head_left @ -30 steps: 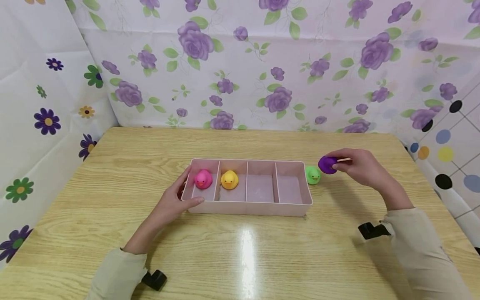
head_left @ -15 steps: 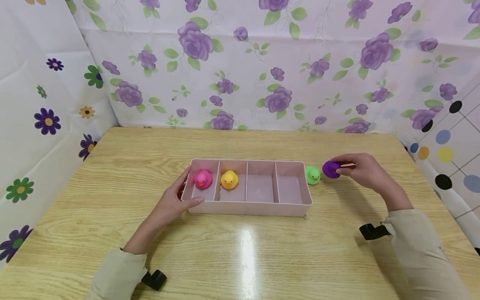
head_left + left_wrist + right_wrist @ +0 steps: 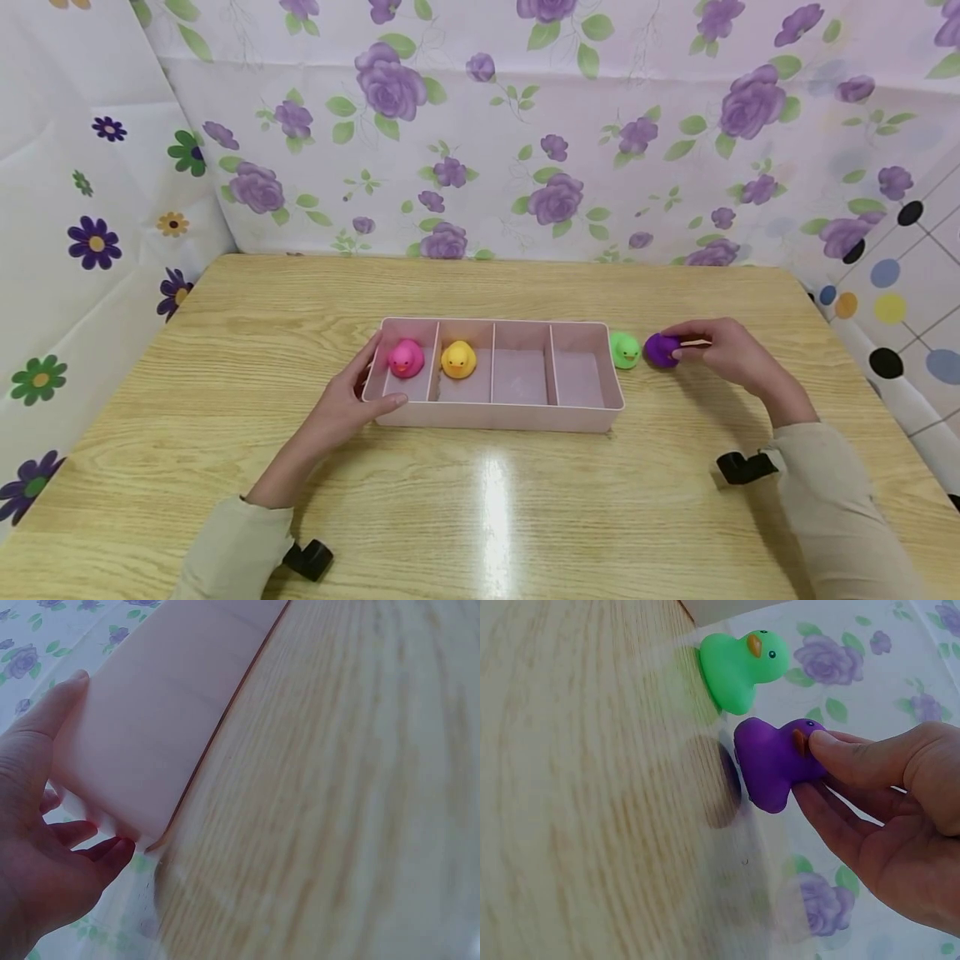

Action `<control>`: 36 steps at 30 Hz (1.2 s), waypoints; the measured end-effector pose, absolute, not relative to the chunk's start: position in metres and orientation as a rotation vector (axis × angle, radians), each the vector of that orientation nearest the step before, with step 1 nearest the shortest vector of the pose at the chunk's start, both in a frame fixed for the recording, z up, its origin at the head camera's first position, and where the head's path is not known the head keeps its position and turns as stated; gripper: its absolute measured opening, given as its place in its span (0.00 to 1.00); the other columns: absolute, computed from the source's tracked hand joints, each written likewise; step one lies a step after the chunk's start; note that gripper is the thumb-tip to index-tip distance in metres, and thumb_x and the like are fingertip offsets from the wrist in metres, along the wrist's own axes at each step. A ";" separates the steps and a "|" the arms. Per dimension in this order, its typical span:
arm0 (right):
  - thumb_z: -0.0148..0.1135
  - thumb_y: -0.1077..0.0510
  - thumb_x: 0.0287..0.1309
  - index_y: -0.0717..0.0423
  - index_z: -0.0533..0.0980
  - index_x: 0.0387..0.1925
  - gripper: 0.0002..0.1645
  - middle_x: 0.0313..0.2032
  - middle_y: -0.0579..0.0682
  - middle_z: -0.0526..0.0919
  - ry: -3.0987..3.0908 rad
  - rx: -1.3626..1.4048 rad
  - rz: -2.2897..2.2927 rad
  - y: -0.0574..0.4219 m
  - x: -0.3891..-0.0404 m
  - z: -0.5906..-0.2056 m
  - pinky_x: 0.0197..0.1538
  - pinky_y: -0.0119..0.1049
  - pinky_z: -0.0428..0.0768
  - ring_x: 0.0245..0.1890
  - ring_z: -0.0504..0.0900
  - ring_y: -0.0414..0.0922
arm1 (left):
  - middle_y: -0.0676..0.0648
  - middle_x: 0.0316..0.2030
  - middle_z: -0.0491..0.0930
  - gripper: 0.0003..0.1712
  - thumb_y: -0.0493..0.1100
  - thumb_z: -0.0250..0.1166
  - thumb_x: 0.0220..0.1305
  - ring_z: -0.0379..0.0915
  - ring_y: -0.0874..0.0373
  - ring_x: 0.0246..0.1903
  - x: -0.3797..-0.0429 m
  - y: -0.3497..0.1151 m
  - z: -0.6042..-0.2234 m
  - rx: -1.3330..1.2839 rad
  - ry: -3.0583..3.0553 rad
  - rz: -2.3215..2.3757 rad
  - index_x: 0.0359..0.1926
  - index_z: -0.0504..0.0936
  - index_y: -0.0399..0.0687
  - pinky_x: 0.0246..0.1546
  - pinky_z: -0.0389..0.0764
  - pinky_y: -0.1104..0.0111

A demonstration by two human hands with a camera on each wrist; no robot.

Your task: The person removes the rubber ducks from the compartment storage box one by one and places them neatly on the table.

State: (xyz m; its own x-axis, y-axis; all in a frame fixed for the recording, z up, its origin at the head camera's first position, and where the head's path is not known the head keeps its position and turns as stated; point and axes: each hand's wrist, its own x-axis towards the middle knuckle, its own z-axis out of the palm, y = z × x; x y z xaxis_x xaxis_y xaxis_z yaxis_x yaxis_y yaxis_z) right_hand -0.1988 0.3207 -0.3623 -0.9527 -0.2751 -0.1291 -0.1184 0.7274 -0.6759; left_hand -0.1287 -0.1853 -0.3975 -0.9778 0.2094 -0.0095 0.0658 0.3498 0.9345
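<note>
A pink box (image 3: 517,417) with a row of compartments stands on the table. My left hand (image 3: 347,406) grips its left end, thumb over the front rim and fingers at the end wall; the left wrist view shows the same hold on the box wall (image 3: 150,712). A pink rubber duck (image 3: 406,359) sits in the leftmost compartment, a yellow rubber duck (image 3: 459,360) in the one beside it. My right hand (image 3: 723,354) pinches a purple rubber duck (image 3: 769,761) by its head, just above the tabletop. A green rubber duck (image 3: 626,351) stands between it and the box's right end.
The wooden table (image 3: 420,508) runs back to a flowered cloth (image 3: 487,167). Patterned sheets hang at the left and right sides. Black wrist mounts (image 3: 307,560) show at both sleeves.
My right hand has lowered the purple rubber duck toward the tabletop, after a small shift to the right. The left hand and the box have stayed in place.
</note>
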 end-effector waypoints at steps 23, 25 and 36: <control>0.65 0.54 0.62 0.64 0.70 0.62 0.31 0.57 0.65 0.75 2.656 -0.295 -1.162 0.328 -0.197 -0.369 0.46 0.28 0.77 0.54 0.75 0.59 | 0.38 0.73 0.48 0.54 0.43 0.70 0.59 0.48 0.40 0.70 -0.128 -0.186 -0.397 0.255 2.485 1.689 0.77 0.46 0.52 0.65 0.58 0.49; 0.65 0.50 0.62 0.64 0.69 0.62 0.33 0.57 0.64 0.75 2.671 -0.297 -1.181 0.327 -0.197 -0.368 0.45 0.25 0.76 0.55 0.75 0.58 | 0.38 0.73 0.48 0.54 0.42 0.70 0.59 0.48 0.40 0.70 -0.128 -0.185 -0.397 0.257 2.485 1.692 0.77 0.46 0.52 0.65 0.58 0.49; 0.56 0.46 0.68 0.64 0.70 0.61 0.30 0.54 0.60 0.77 2.829 -0.306 -1.208 0.309 -0.195 -0.361 0.47 0.29 0.72 0.50 0.74 0.50 | 0.38 0.73 0.49 0.53 0.42 0.70 0.59 0.50 0.39 0.69 -0.130 -0.186 -0.400 0.256 2.501 1.678 0.77 0.46 0.51 0.65 0.58 0.48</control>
State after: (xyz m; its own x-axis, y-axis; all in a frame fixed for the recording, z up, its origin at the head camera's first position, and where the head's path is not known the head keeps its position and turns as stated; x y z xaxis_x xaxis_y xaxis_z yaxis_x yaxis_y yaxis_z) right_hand -0.1951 0.3094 -0.3614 -0.9792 -0.2002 0.0317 -0.1613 0.6751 -0.7198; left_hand -0.1301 -0.1861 -0.3997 -0.9786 0.2056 -0.0049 0.0734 0.3714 0.9256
